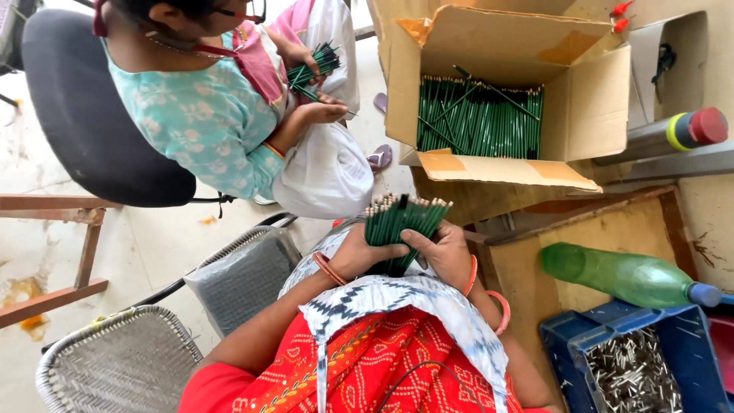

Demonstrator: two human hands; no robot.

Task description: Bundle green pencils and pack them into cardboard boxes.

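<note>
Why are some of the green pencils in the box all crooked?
In the cardboard box, most green pencils stand in neat rows, but a few loose pencils lie slanted across the tops. Also, the green bottle lies on its side. Both hands grip a tidy bundle.

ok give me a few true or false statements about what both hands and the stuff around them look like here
1. Both hands, left hand and right hand, grip one bundle of thin green pencils. True.
2. The open brown cardboard box is empty. False: it holds rows of green pencils.
3. The green plastic bottle lies on its side by the blue plastic crate. True.
4. The blue crate holds red caps. False: it holds small silvery metal pieces.
5. A second person's hands also hold green pencils. True.
</note>
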